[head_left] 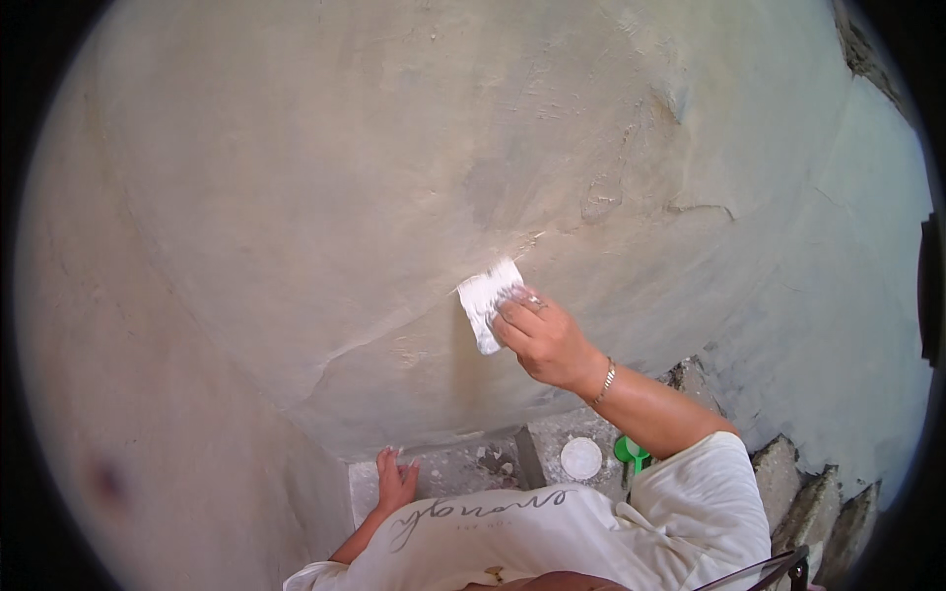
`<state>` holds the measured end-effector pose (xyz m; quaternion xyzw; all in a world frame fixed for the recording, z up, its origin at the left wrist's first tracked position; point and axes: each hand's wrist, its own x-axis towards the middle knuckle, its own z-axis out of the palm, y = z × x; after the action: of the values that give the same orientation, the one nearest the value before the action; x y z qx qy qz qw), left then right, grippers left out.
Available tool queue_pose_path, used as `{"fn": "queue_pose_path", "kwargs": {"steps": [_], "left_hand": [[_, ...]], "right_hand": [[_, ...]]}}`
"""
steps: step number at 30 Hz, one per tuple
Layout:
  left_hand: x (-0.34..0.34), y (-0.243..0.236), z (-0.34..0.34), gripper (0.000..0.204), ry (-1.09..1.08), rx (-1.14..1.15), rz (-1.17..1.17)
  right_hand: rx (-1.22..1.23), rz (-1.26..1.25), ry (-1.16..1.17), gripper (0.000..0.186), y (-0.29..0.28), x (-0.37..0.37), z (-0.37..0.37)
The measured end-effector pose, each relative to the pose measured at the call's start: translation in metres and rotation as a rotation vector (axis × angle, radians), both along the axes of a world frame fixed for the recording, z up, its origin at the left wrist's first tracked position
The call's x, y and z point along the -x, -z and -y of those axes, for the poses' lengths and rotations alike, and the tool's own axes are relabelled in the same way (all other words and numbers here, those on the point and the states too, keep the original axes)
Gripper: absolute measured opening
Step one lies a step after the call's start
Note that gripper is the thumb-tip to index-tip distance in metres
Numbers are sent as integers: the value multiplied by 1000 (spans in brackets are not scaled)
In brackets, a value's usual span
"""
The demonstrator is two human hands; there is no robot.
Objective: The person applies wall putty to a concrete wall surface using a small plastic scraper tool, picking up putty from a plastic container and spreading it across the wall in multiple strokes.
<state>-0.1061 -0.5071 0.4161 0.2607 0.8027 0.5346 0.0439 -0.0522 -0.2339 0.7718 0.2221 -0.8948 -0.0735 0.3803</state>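
Your right hand has a narrow grip on a white-smeared scraper, thumb and fingers pinching its lower right side. The scraper sits almost at the centre of your view, up at the grey plastered wall; you cannot tell whether its edge touches. From it, a ridge in the plaster runs toward 8 o'clock. Your left hand is at 7 o'clock from the scraper, its grip wide, fingers apart near the foot of the wall; contact there is unclear. At 5 o'clock lies a round white-topped container, with a green object just beside it at 3 o'clock. Further out, at 4 o'clock from the scraper, rough stone slabs line the wall. A bracelet circles your right wrist.
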Motion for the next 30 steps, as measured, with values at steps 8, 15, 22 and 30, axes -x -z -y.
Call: {"fn": "queue_pose_path", "kwargs": {"steps": [8, 15, 22, 30], "left_hand": [[6, -8, 7, 49, -8, 52, 108], [6, 1, 1, 49, -11, 30, 94], [4, -1, -16, 49, 39, -3, 78], [-9, -3, 13, 48, -86, -14, 43]], "right_hand": [[254, -1, 233, 14, -93, 11, -55], [184, -641, -82, 13, -232, 20, -21], [-187, -864, -160, 5, -241, 92, 11], [-148, -13, 104, 21, -122, 31, 54]]}}
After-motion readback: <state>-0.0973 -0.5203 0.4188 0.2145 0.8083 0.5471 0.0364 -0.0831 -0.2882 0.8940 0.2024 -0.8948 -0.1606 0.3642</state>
